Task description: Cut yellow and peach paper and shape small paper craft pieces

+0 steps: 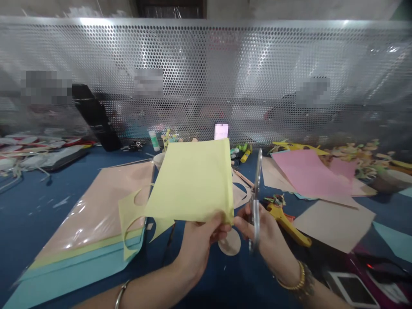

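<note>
Roughly rect. yel. paper (193, 182); metal scissors (256, 203)

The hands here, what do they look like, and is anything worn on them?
They are a person's hands; no gloves or sleeves show. Behind the left hand sits a thin silvery bangle; behind the right hand, a gold bracelet and a darker band, too blurred to make out.

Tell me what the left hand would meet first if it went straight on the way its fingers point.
Most likely the right hand, just past the near right corner of the yellow paper that the left hand holds, though the depth between them is unclear.
</note>
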Motion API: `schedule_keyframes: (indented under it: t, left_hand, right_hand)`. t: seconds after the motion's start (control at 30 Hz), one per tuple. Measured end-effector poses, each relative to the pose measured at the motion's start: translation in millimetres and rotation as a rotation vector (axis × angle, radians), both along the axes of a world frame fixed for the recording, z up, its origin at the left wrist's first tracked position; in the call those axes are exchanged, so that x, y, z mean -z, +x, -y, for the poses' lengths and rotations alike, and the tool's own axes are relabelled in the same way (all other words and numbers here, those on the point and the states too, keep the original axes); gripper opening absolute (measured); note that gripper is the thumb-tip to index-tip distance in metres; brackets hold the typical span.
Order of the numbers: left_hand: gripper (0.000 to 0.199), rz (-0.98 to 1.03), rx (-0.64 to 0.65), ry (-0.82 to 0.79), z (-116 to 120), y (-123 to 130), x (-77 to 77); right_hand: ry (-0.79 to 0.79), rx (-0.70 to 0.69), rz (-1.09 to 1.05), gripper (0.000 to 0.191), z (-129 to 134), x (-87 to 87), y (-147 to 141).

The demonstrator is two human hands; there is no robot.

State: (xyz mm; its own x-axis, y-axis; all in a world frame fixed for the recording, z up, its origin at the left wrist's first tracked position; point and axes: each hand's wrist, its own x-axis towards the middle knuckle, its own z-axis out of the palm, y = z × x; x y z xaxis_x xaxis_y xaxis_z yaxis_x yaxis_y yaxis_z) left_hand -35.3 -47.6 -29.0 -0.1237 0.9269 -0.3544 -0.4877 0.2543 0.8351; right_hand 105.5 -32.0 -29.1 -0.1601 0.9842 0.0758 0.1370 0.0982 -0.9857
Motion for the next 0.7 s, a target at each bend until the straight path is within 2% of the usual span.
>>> schedule_keyframes:
  t: [0.17, 0.27, 0.37, 0.53, 0.7]
  left_hand:
    - [0.022, -0.073, 0.073, -0.007, 9.1, 14.9, 5.0]
    - [0.022, -0.174, 0.128, 0.0, 11.5, 10.0, 13.1]
    - [0.028, -0.182, 0.201, -0.005, 10.2, 2.3, 19.7]
    - [0.041, -0.226, 0.205, -0.12, 8.8, -2.2, 25.4]
    - [0.055, -0.374, 0.407, -0.143, 19.0, -4.1, 31.9]
  right_hand:
    - [-0.01, 0.087, -0.096, 0.033, -4.4, 5.2, 1.0]
    - [-0.06, 0.053, -0.128, 0.031, -4.1, 6.4, 5.6]
    - [-0.108, 0.022, -0.152, 0.029, -3.0, 8.2, 7.7]
    - [-0.178, 0.041, -0.166, 0.027, -7.0, 15.2, 7.6]
    - [-0.246, 0.138, -0.206, 0.028, -11.7, 20.1, 13.5]
